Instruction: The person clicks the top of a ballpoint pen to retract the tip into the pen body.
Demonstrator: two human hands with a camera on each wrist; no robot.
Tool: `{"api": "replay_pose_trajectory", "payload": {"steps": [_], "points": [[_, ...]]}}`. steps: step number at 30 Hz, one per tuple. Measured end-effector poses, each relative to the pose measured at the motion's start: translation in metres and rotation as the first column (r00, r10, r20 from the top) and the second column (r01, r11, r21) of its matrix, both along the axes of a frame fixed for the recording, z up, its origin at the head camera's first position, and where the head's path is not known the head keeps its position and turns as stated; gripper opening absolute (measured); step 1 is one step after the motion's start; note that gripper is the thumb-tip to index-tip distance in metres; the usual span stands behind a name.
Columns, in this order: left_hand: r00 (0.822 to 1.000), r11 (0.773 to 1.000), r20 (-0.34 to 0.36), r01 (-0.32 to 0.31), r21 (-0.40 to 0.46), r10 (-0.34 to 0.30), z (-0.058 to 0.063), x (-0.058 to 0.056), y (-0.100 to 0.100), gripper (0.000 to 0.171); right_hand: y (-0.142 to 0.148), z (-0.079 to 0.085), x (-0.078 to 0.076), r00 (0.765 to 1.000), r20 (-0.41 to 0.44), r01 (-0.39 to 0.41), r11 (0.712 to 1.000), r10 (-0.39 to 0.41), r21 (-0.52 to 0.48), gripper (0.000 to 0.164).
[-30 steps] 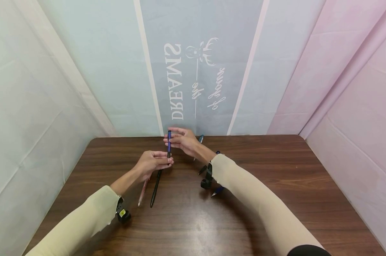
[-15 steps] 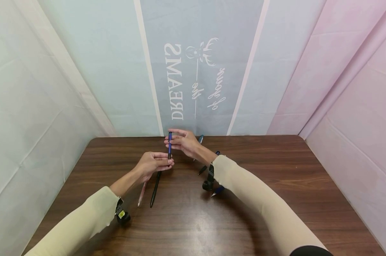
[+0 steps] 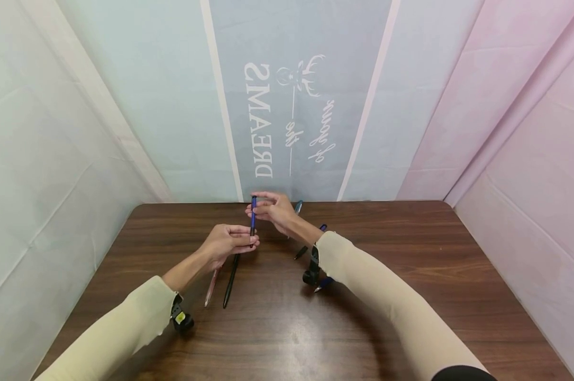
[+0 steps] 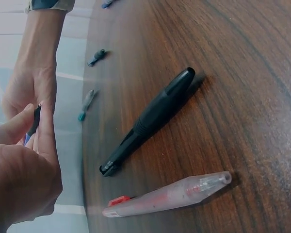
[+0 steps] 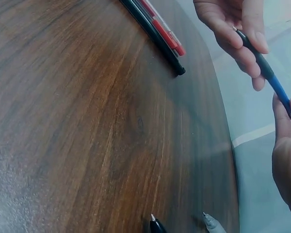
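Pen (image 3: 253,222) in hands (image 3: 226,243) (image 3: 274,211), lettering (image 3: 260,124) (head view only)

A: What do the fingers (image 5: 227,34) pinch?
B: A blue pen (image 5: 280,92) of smooth plastic, with a matt, rubbery-looking grip (image 5: 260,59).
A: And near the left fingers?
B: Two more. The black pen (image 4: 153,116) looks plastic, ribbed partway along and shiny at its point. The red pen (image 4: 169,196) is cloudy, see-through plastic with a solid red plastic clip (image 4: 119,200).
A: What lies beneath them?
B: A table (image 3: 277,317) with a smooth wood-grain finish, glossy where light falls, this side of the fingers.
A: Beyond the fingers?
B: A backdrop (image 3: 172,132) of matt, lightly creased cloth.
A: And back from them?
B: Sleeves (image 3: 386,286) of soft-looking, matt cloth.
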State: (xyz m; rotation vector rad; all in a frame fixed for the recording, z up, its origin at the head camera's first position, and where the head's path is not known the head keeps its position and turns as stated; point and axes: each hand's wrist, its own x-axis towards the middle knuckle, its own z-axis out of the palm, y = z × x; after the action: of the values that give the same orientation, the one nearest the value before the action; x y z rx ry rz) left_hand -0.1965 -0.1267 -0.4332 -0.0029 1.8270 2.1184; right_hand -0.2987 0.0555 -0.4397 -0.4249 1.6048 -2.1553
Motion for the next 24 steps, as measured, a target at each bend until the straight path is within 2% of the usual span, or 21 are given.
{"api": "replay_pose_trajectory", "payload": {"steps": [6, 18, 24], "points": [[1.0, 1.0, 0.012, -0.002, -0.02, 0.002, 0.003, 0.001, 0.0, 0.043, 0.002, 0.002, 0.004, 1.0, -0.029, 0.011, 1.0, -0.01, 0.017, 0.047], [1.0, 1.0, 0.021, 0.013, -0.009, -0.013, -0.001, 0.004, 0.001, 0.046, 0.004, -0.001, 0.009, 0.999, -0.052, 0.006, 1.0, -0.004, 0.023, 0.046], [1.0, 1.0, 0.026, 0.016, -0.009, -0.016, -0.003, 0.006, 0.0, 0.045, 0.004, -0.002, 0.014, 0.999, -0.048, 0.008, 1.0, -0.007, 0.022, 0.054]]}}
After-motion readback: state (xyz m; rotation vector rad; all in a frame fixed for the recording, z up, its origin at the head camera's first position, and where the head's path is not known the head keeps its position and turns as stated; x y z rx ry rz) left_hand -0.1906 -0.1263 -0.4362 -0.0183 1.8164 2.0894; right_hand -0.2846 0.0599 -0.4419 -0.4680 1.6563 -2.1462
